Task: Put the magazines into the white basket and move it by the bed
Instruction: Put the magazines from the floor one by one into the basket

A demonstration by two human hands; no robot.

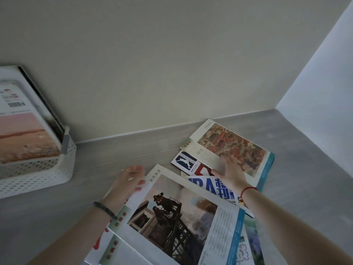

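Her left hand pinches a glossy magazine; the right hand lies spread flat on another magazine, far from the perforated basket.

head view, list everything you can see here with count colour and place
white basket: one, perforated white plastic, far left on the floor
magazines in basket: at least two, front cover pink and orange, standing in the basket
loose magazines: at least four overlapping, mixed colours, spread on the floor at centre and right
floor: grey wood-look, meeting a beige wall
left hand: one, ring and dark bead bracelet, at the corner of the near magazine
right hand: one, red string bracelet, flat on the far magazine
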